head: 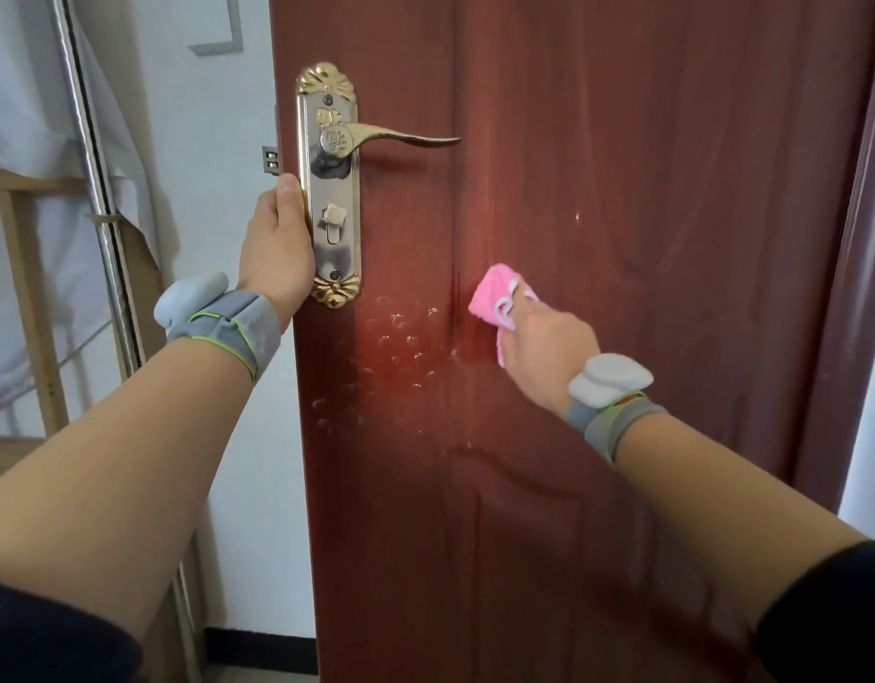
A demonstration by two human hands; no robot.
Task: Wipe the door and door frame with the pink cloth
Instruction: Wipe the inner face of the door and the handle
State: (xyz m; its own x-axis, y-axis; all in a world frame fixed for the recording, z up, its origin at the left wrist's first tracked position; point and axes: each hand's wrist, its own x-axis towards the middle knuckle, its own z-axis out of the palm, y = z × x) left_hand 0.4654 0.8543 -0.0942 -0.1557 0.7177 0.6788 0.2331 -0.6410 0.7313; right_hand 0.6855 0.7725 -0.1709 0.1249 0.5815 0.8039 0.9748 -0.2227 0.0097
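While the right hand (549,347) grips the pink cloth (492,298) in curled fingers and presses the wad on the door (672,189), about mid-width and below lever height, the relation that matters is this: a patch of droplets (396,337) lies just left of the cloth and a bit lower, under the lock plate (329,189). Right hand is the nearer one. Wad pokes out up-left of the knuckles.

Left hand (278,248) grips the door's free edge beside the lock plate, thumb on the face, other fingers hidden round the edge. Looks like it's steadying the door.

Judgement: next stroke wants to go left and down through the droplets.

Room: open panel right of and below the cloth. Leftward travel is bounded by the plate's lower end, the left hand and the door edge. Lever handle (406,135) sits above, clear of a low sweep. Door frame (859,239) runs vertical at far right, well apart from the cloth. I'd guess it gets wiped later.
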